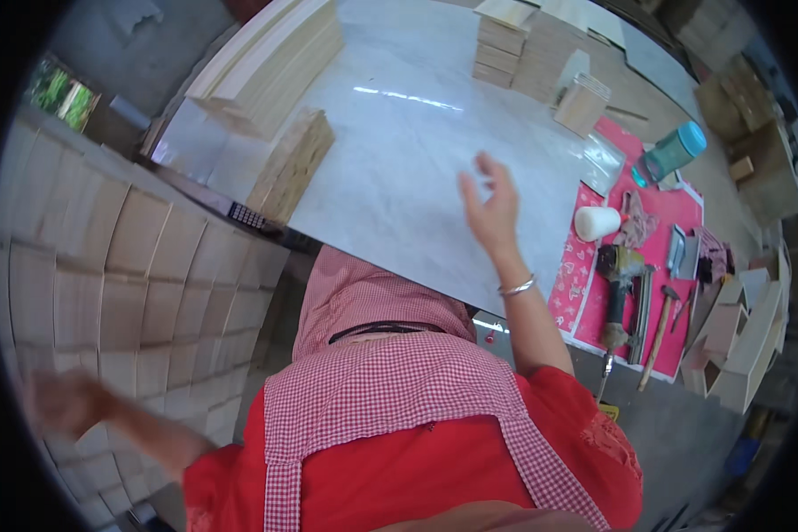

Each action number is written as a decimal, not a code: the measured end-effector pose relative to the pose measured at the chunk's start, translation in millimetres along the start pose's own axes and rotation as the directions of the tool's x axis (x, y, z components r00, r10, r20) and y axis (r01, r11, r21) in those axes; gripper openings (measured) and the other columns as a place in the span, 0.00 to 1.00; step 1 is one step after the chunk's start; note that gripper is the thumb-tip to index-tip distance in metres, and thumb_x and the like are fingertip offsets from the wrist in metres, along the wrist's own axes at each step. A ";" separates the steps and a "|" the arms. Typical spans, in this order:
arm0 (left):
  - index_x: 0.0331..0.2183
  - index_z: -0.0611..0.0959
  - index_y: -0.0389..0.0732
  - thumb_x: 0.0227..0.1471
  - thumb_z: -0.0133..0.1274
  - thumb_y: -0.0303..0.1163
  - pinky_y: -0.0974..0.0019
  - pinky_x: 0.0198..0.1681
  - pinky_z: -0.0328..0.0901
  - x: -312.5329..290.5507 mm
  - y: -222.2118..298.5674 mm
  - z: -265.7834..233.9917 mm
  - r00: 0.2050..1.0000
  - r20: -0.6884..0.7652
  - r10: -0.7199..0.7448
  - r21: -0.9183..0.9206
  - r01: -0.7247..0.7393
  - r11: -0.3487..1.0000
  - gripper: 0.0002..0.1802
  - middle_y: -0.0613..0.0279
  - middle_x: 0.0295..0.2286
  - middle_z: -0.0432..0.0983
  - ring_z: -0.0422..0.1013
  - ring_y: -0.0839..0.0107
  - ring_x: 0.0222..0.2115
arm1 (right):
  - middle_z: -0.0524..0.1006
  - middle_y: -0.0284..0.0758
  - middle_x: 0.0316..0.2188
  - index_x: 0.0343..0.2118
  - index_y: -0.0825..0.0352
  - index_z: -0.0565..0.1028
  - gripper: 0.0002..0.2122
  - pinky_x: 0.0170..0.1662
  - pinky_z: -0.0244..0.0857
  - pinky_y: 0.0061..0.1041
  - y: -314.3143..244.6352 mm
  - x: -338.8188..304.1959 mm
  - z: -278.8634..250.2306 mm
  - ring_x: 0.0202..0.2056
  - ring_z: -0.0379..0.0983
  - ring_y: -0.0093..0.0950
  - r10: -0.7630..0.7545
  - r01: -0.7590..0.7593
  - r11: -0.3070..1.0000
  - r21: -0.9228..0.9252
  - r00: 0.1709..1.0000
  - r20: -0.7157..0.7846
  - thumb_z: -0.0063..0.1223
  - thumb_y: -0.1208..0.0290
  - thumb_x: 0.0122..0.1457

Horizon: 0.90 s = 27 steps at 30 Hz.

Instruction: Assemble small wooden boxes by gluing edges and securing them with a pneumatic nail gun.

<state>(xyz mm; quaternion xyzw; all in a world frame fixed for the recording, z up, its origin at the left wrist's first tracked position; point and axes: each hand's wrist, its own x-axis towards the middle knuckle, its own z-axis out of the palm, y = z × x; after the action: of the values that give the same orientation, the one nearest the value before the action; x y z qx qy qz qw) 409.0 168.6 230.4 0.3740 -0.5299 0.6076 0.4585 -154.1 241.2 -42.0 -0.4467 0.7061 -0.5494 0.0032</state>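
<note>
Above the pale, glossy tabletop [390, 177] hovers my right hand [492, 208], thumb and fingers apart and nothing in it. A silver bangle [517, 287] circles that wrist. Far out to the left, my left hand [66, 403] is smeared by motion in front of a tall stack of light wooden boxes [133, 310]; whether it touches them or holds anything I cannot tell. Near the table's left edge lies a rough-faced wooden block [294, 164]. Behind it stands a stack of long, pale boards [275, 66].
Small wooden pieces [496, 49] are piled at the far side. On a pink cloth [572, 301] at right lie a nail gun [619, 293], a hammer [658, 337], a white roll [597, 223] and a blue bottle [672, 153]. Wooden box parts [740, 341] stand beyond.
</note>
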 end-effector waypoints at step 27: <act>0.50 0.77 0.37 0.37 0.62 0.64 0.42 0.57 0.56 -93.0 336.5 407.3 0.119 0.993 0.013 -0.073 0.515 0.854 0.47 0.47 0.55 0.64 0.56 0.51 0.59 | 0.66 0.56 0.55 0.58 0.78 0.59 0.48 0.58 0.61 0.41 160.4 157.6 -85.2 0.56 0.64 0.50 0.007 -0.388 0.722 -0.573 0.832 -0.555 0.70 0.48 0.42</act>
<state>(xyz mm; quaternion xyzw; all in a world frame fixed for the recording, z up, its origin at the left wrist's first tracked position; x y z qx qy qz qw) 103.2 -254.3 106.3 0.6560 -0.7346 0.0080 0.1733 -391.6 206.6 -56.5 -0.1724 0.8733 -0.3562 -0.2842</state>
